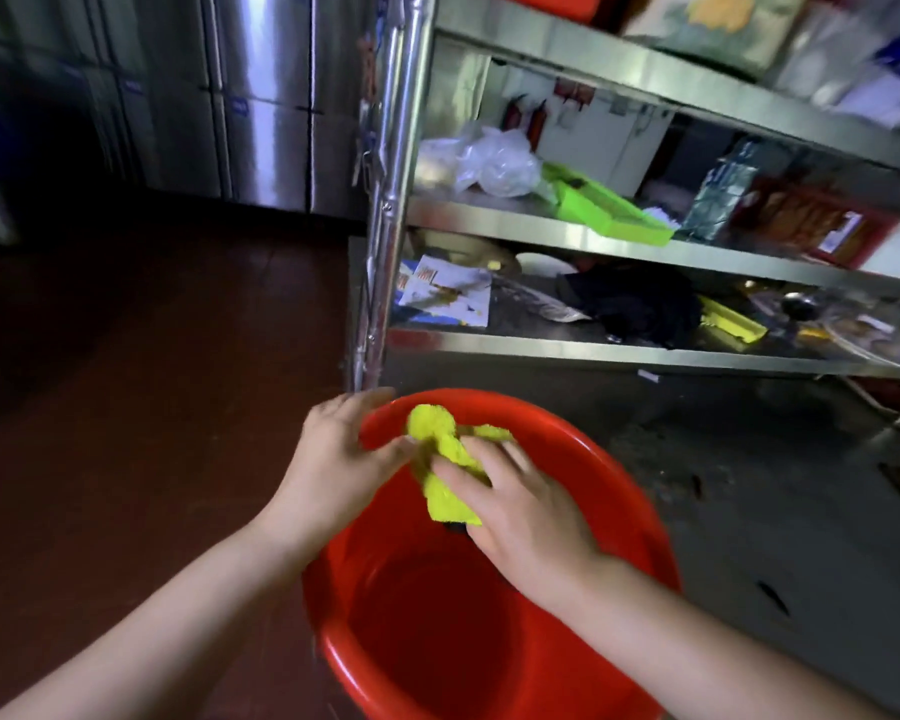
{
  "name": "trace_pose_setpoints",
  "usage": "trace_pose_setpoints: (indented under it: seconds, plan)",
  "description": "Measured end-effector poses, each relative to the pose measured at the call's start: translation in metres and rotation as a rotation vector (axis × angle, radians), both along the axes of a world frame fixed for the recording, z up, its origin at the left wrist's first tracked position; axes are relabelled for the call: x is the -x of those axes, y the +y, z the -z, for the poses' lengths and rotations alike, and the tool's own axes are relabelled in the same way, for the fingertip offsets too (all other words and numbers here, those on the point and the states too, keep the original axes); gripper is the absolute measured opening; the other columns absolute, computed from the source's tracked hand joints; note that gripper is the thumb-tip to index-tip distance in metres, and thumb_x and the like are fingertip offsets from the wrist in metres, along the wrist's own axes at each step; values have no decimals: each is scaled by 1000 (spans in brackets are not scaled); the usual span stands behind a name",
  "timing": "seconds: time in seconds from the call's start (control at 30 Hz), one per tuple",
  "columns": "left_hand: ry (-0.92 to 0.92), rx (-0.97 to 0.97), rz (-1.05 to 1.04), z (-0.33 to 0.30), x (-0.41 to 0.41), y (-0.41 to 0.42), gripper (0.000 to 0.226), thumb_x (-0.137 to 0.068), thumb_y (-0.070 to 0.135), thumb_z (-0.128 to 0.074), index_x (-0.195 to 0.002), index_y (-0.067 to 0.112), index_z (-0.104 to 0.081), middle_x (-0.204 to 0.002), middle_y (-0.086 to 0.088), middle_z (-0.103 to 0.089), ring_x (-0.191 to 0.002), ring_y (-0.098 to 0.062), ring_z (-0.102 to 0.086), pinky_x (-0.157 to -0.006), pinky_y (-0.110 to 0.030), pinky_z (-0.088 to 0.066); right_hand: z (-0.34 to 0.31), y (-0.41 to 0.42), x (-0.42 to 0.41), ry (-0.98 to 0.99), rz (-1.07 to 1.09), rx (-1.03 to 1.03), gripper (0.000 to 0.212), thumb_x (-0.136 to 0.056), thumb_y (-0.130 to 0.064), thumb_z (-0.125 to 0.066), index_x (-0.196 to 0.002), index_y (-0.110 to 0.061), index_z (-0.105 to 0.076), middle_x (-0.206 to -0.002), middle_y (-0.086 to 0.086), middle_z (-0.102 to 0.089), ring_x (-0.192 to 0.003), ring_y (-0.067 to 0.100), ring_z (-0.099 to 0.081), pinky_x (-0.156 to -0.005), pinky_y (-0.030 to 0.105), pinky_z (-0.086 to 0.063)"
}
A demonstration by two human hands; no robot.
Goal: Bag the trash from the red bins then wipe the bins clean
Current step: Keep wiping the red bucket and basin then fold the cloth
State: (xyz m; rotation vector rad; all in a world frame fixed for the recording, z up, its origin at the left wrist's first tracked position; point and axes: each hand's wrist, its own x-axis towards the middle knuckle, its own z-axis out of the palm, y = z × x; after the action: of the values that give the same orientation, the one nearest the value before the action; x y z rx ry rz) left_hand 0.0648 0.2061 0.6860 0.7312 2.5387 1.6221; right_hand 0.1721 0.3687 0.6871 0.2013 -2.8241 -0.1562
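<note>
**Inspection: Red Bin, Wiping Stage**

The red bin (489, 615) stands on the floor beside the foot of the steel shelf rack (645, 241). Its interior shows no trash that I can see, so I judge the bagging done for this bin and the wipe in hand.

My left hand (333, 459) is at the bin's far-left rim, its fingers (385, 452) pinching one end of the yellow cloth (448, 459). My right hand (520, 506) lies over the cloth's other end above the bin's mouth, fingers (458, 480) extended and pressing on it; whether the thumb curls beneath I cannot tell. Motion blur softens both hands.

Handling assessment: the cloth is soft, limp and light, and bunches readily; it should be gathered into a pad under the palm before wiping. The bin looks like thin, smooth plastic, light when empty and likely to slide or tip under pressure. The rim is the firm place to steady it with one hand while the other wipes the inner wall.
</note>
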Motion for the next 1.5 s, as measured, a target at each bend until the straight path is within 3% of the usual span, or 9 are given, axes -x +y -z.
trace_pose_setpoints:
  seconds: [0.17,0.37,0.57,0.7,0.83,0.93,1.1,1.27,1.5]
  plan:
    - [-485,-482,358,-30,-23,22,30,-74,11,-73,-103,11,-63,-94,-4,-72,-87,-14,-66,-79,-24,-54,-8,-7,-27,237,65,-71,82,-62,-22,-75,-136,-20,-40,-121,3,-61,-105,22,-58,-67,25,-54]
    - [-347,-552,405,-30,-30,36,20,-87,-11,-51,-87,7,-60,-80,-6,-59,-78,-19,-50,-72,-28,-43,0,0,-52,232,65,88,99,-60,-49,-82,-135,-7,-34,-136,10,-52,-123,22,-52,-100,25,-44]
    - [-446,-648,546,-37,-36,49,19,-91,2,-45,-86,17,-56,-80,-10,-52,-75,-24,-48,-68,-34,-42,-12,31,-65,382,176,578,84,-72,-52,-70,-140,-24,-30,-137,-18,-37,-123,5,-42,-103,14,-31]
    - [-441,-720,650,-48,-47,69,9,-85,9,-48,-88,14,-56,-81,-6,-62,-76,-16,-60,-69,-24,-53,-22,66,-64,189,175,1113,95,-63,-49,-80,-139,-49,-23,-139,-27,-36,-129,-5,-35,-105,14,-29]
    - [-411,-750,631,-62,-69,100,12,-84,9,-49,-86,17,-57,-76,-1,-62,-69,-11,-59,-64,-20,-52,-36,114,-80,115,62,1547,36,-61,-29,-85,-90,-38,-67,-93,-11,-71,-90,8,-66,-77,19,-52]
    - [-345,-757,454,-72,-94,137,22,-91,7,-47,-85,23,-61,-73,4,-60,-65,-7,-54,-61,-18,-48,-53,157,-97,186,-37,1667,16,-63,-19,-77,-72,-28,-67,-71,-6,-64,-70,8,-60,-66,17,-49]
    - [-203,-382,309,-71,-147,219,43,-70,24,-78,-108,23,-56,-96,2,-67,-88,-11,-64,-79,-28,-52,-73,234,-132,304,-66,1541,15,-70,-21,-75,-74,-32,-66,-69,-11,-64,-67,2,-59,-63,15,-49]
    - [81,-49,109,-27,-201,287,28,-69,16,-74,-76,31,-53,-62,10,-58,-57,7,-54,-51,-8,-39,-31,303,-181,211,64,1290,13,-71,-32,-74,-75,-31,-62,-64,-17,-60,-60,-4,-53,-57,11,-43]
    - [-293,156,130,89,-240,325,18,-75,8,-71,-84,18,-60,-63,7,-54,-54,-6,-47,-50,-17,-38,79,355,-224,-176,370,1305,16,-72,-28,-79,-74,-24,-64,-65,-14,-61,-59,-5,-53,-52,9,-37]
